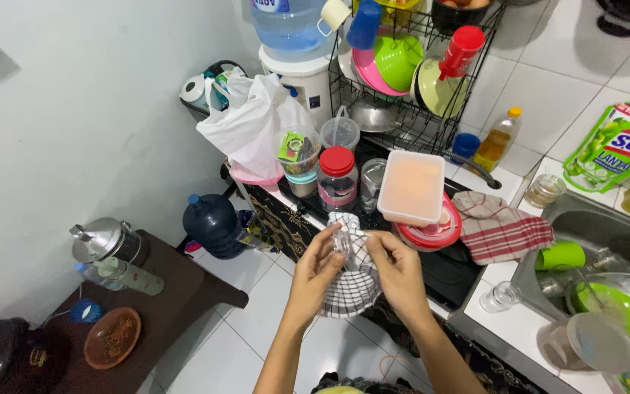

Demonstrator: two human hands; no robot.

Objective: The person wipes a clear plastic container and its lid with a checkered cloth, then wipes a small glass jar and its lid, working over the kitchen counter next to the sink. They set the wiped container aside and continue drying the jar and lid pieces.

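**Both hands on cloth and glass above the desk edge**

I see the left hand [313, 273] and the right hand [400, 271] raised side by side in front of the desk [519, 321], over the tiled floor [257, 321].

1. Held thing: a small clear glass [343, 241] sits between the two hands, wrapped from below in a black-and-white checked cloth [351, 284]. The cloth hangs down between the wrists.
2. Left grip: fingers curled closed on the cloth, thumb and fingertips touching the glass at its left side.
3. Right grip: fingers curled closed on the cloth at the right side, thumb pressed near the glass rim.
4. I cannot tell whether the glass is upright or tilted; the cloth hides most of it.

Surroundings:
- Just behind the hands stand a red-lidded jar [337, 179] and a white rectangular box [411, 187], the box resting on a red-rimmed bowl [432, 233].
- A red checked towel [501, 230] lies to the right of that bowl.
- Another clear glass [501, 297] stands on the desk near the sink [592, 226].
- A green cup [559, 255] lies in the sink.
- A wire rack [417, 80] at the back carries coloured bowls.
- A white bag [253, 128] sits at the left end.
- A dark low table [176, 284] with a kettle [103, 241] stands on the floor at left.
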